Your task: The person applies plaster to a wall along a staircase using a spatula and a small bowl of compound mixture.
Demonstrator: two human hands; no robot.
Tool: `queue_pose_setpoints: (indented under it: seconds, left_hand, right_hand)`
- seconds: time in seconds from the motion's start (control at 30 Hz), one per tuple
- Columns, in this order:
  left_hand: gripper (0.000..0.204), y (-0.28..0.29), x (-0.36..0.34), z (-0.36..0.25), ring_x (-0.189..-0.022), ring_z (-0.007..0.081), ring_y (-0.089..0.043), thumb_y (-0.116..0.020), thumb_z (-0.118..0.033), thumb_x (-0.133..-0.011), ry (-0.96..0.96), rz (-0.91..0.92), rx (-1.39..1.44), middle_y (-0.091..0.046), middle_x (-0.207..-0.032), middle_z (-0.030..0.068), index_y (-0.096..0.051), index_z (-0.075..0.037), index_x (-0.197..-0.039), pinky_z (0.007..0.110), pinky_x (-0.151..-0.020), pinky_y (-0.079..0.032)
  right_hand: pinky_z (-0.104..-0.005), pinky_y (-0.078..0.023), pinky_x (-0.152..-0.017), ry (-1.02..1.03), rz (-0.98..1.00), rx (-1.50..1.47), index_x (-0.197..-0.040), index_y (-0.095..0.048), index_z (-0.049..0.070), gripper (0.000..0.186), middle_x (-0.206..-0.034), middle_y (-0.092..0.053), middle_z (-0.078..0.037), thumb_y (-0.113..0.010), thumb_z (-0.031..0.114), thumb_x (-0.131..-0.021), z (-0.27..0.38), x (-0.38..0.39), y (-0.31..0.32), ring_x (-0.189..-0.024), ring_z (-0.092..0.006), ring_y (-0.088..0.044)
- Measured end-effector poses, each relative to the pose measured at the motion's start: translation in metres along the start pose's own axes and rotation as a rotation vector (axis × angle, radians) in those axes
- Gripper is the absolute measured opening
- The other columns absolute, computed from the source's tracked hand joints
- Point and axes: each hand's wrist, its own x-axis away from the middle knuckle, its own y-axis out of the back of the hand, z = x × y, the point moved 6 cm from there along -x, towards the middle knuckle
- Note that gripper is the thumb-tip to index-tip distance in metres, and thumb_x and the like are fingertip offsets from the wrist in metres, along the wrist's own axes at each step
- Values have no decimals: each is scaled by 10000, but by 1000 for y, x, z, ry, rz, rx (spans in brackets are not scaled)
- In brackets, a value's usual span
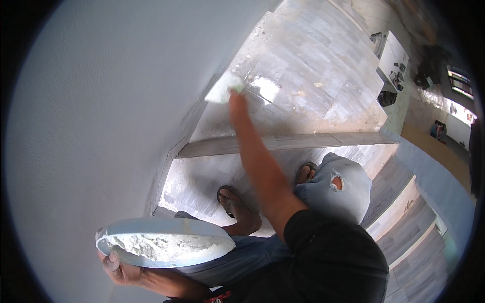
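Note:
My left hand (120, 268) grips the rim of a light blue basin (172, 225), the thumb over its edge. The basin is tilted toward me and holds lumpy white plaster (156, 247). At the far end of my outstretched arm, my right hand (237, 94) is closed on a pale, whitish-green flat piece (222, 88). That piece lies low by the foot of the grey wall (101, 116), over the upper tiled landing. Motion smears it and the fingers, so its exact kind is unclear.
A step edge (283, 143) crosses between my sandalled feet and the tiled landing (313, 65), which bears white splotches. Stairs (414, 237) lie at the right, beside a pale blue low wall (429, 177). A white table (393, 55) with small items stands farther off.

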Motion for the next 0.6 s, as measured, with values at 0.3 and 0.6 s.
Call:
queue_pose_setpoints:
  seconds: [0.3,0.6]
  left_hand:
    - [518,20,-5,2,-883,254,-586,-542,-231,-739,-96,-46,-253,-571,-1020,204,-484,111,-1123,318,-778,-469]
    - [468,3,-4,3,-825,275,-619,-571,-192,-735,-51,-3,-82,-594,-962,242,-506,147,-1051,320,-717,-516]
  right_hand:
    - [-402,-479,-672,-140,100,-229,-790,-604,19,175,-761,-620,-155,-511,159,-837,-45,90,-57,-747,-308,-616]
    - [-452,-467,-696,566,-2,360,-763,-571,-11,175,-752,-598,-203,-484,137,-796,28,137,-85,-718,-360,-595]
